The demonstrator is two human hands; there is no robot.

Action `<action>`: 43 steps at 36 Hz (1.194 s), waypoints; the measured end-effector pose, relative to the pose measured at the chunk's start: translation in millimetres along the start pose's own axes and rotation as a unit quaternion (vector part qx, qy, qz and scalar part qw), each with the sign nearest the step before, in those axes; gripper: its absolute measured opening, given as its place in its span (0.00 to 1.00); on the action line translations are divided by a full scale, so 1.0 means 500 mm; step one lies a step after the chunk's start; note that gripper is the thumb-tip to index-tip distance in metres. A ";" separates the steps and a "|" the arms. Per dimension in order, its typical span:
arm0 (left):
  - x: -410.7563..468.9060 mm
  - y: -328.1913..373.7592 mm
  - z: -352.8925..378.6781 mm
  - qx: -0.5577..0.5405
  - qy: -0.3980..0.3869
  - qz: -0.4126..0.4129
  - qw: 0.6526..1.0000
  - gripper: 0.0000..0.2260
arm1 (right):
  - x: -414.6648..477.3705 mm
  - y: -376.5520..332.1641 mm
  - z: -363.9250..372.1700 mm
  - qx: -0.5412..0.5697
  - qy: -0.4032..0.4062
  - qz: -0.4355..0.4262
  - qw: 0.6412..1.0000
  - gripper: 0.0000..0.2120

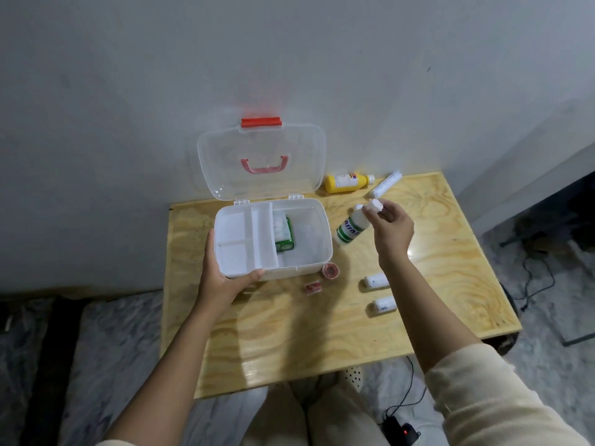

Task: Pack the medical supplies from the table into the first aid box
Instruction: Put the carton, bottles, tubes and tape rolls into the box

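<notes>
The white first aid box (317, 252) stands open on the wooden table, its clear lid (260, 162) leaning back against the wall. A white divider tray (244, 239) fills its left half, and a green packet (285, 236) lies beside the tray. My left hand (222, 278) grips the box's front left corner. My right hand (391, 230) is raised to the right of the box and pinches a small white bottle (375, 206). Just below it a white bottle with a green label (349, 228) lies on the table.
A yellow bottle (346, 182) and a white roll (386, 184) lie near the wall. Two small white bottles (376, 281) (383, 305) rest at the right. A red tape roll (330, 270) and a small red packet (313, 288) sit in front of the box. Cables run across the floor.
</notes>
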State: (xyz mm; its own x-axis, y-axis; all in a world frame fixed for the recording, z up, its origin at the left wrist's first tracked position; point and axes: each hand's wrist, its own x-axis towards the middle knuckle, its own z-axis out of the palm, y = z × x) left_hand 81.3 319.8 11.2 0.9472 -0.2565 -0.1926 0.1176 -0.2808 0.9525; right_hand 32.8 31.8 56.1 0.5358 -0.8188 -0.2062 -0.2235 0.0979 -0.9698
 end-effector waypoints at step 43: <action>0.004 0.015 0.007 -0.035 -0.010 0.045 0.998 0.49 | -0.092 -0.029 0.086 -0.235 -0.381 -0.293 0.845 0.19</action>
State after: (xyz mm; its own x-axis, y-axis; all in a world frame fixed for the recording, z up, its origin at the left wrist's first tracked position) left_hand 83.3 314.0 17.2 0.9489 -0.2962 -0.1087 0.0528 -0.1906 0.9803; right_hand 46.6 92.3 73.9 0.9952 -0.0294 0.0936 0.0592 -0.5806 -0.8120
